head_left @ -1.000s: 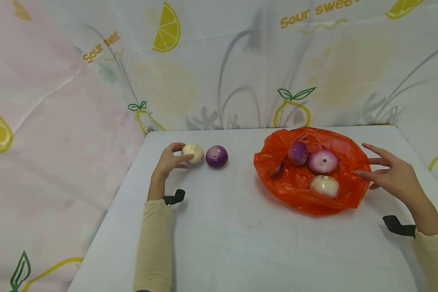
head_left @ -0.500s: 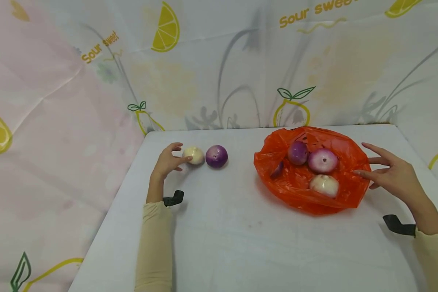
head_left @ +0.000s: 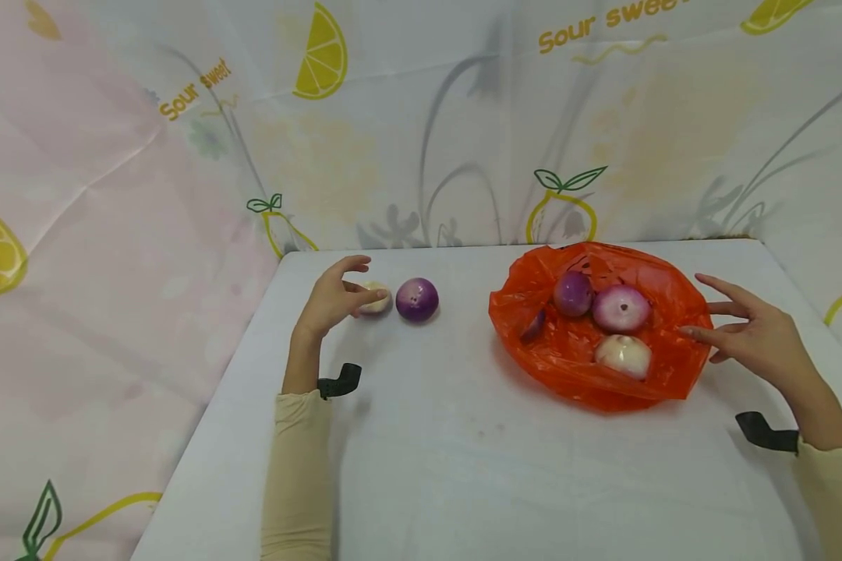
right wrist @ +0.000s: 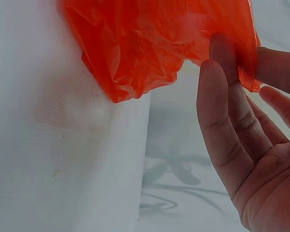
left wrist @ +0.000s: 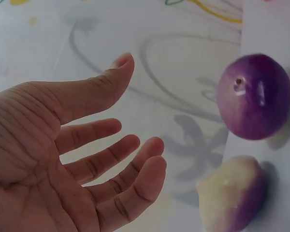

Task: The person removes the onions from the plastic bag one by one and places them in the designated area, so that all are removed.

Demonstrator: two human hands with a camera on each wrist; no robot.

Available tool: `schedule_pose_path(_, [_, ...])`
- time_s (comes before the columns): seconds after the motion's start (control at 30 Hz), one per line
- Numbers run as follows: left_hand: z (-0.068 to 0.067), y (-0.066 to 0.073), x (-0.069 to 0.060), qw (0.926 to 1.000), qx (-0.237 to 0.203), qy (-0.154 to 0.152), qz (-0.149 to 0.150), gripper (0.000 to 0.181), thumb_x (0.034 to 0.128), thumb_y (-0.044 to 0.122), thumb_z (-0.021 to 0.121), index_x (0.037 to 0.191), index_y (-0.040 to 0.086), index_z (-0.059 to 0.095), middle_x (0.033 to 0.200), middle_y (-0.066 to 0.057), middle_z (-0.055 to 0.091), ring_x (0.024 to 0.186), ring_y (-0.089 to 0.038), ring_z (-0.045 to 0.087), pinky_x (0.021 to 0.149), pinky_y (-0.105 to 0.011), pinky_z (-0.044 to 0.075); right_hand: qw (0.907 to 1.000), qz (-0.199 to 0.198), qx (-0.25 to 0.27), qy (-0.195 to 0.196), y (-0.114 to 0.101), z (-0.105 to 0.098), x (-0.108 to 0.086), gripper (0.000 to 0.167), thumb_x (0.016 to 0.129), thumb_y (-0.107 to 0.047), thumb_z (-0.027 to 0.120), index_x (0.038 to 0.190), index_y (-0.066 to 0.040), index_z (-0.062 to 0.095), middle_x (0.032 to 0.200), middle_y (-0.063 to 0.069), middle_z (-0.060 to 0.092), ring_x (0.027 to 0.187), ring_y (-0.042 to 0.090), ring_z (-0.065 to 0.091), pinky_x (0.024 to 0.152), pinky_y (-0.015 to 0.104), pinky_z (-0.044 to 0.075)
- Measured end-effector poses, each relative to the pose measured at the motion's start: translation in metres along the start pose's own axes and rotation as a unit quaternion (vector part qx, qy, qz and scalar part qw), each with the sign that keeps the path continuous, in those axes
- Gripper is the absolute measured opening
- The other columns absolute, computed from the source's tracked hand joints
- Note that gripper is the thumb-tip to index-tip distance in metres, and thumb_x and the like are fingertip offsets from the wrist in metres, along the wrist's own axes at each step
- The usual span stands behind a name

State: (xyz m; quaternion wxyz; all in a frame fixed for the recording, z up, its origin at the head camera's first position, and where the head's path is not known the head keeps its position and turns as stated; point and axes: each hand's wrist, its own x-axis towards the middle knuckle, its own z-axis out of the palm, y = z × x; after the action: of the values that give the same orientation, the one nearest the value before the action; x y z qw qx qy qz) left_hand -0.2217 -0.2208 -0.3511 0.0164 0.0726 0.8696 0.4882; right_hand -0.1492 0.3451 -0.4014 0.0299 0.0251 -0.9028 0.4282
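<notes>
Head view: left hand (head_left: 331, 300) overlaps pale onion (left wrist: 234, 193), purple onion (head_left: 417, 300) just beside it on the table (head_left: 421, 452). Left wrist view: fingers loosely bent, holding nothing, apart from both; pale onion has a purple flank. Right hand (head_left: 765, 335) pinches red bag (head_left: 568, 378) edge; bagged onions (head_left: 621, 310) show in head view only.

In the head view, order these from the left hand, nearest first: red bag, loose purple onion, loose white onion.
1. Loose white onion, partly behind the left hand.
2. Loose purple onion, on its right.
3. Red bag, farther right, at the right hand.
</notes>
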Motion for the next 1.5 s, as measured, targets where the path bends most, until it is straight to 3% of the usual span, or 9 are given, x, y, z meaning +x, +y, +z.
schedule_pose_path(0.3, [0.033, 0.045, -0.009, 0.9952, -0.044, -0.045, 0.075, 0.055, 0.0797, 0.016, 0.084, 0.130, 0.015, 0.060, 0.128, 0.003, 0.058, 0.093, -0.022, 0.065, 0.063, -0.040, 0.056, 1.0000, -0.004, 0.007, 0.002, 0.000, 0.000, 0.000, 0.078, 0.091, -0.017, 0.073, 0.156, -0.026, 0.030, 0.126, 0.042, 0.048, 0.063, 0.002, 0.066, 0.051, 0.029, 0.056])
schedule_pose_path(0.5, [0.062, 0.071, -0.014, 0.9877, -0.072, -0.093, 0.103, 0.055, 0.0774, 0.024, 0.086, 0.126, 0.020, 0.062, 0.106, -0.001, 0.067, 0.086, -0.023, 0.066, 0.065, -0.047, 0.057, 1.0000, -0.003, 0.004, 0.001, 0.001, 0.000, 0.000, 0.078, 0.091, -0.018, 0.073, 0.156, -0.026, 0.031, 0.126, 0.042, 0.048, 0.063, 0.003, 0.066, 0.051, 0.028, 0.056])
schedule_pose_path(0.67, [0.086, 0.086, -0.014, 0.9788, -0.065, -0.128, 0.146, 0.055, 0.0792, 0.022, 0.085, 0.128, 0.017, 0.061, 0.123, 0.008, 0.060, 0.089, -0.016, 0.066, 0.061, -0.039, 0.057, 1.0000, -0.003, -0.004, -0.001, 0.001, 0.001, 0.002, 0.078, 0.091, -0.018, 0.073, 0.156, -0.026, 0.030, 0.125, 0.042, 0.049, 0.062, 0.006, 0.066, 0.051, 0.027, 0.056])
schedule_pose_path(0.97, [0.125, 0.099, -0.009, 0.9553, -0.101, -0.205, 0.188, 0.055, 0.0827, 0.016, 0.082, 0.131, 0.006, 0.058, 0.132, -0.011, 0.057, 0.090, -0.015, 0.066, 0.063, -0.037, 0.058, 0.9999, 0.005, -0.013, 0.000, 0.004, 0.000, 0.000, 0.080, 0.091, -0.020, 0.073, 0.157, -0.024, 0.028, 0.126, 0.042, 0.048, 0.061, 0.003, 0.065, 0.051, 0.029, 0.056])
schedule_pose_path(1.17, [0.149, 0.106, -0.007, 0.9504, -0.087, -0.227, 0.194, 0.050, 0.0823, 0.020, 0.083, 0.127, 0.012, 0.062, 0.123, -0.004, 0.062, 0.088, -0.009, 0.067, 0.077, -0.029, 0.056, 0.9998, 0.008, -0.016, -0.002, 0.004, 0.000, 0.001, 0.078, 0.092, -0.021, 0.073, 0.156, -0.025, 0.029, 0.126, 0.042, 0.048, 0.062, 0.003, 0.065, 0.051, 0.028, 0.056])
schedule_pose_path(1.5, [0.183, 0.107, 0.001, 0.9414, -0.081, -0.261, 0.197, 0.051, 0.0830, 0.021, 0.082, 0.128, 0.012, 0.060, 0.117, 0.005, 0.061, 0.083, -0.007, 0.066, 0.073, -0.026, 0.056, 0.9999, -0.003, -0.013, 0.002, 0.004, 0.000, 0.001, 0.078, 0.092, -0.018, 0.073, 0.156, -0.024, 0.030, 0.126, 0.042, 0.048, 0.062, 0.001, 0.065, 0.050, 0.027, 0.055])
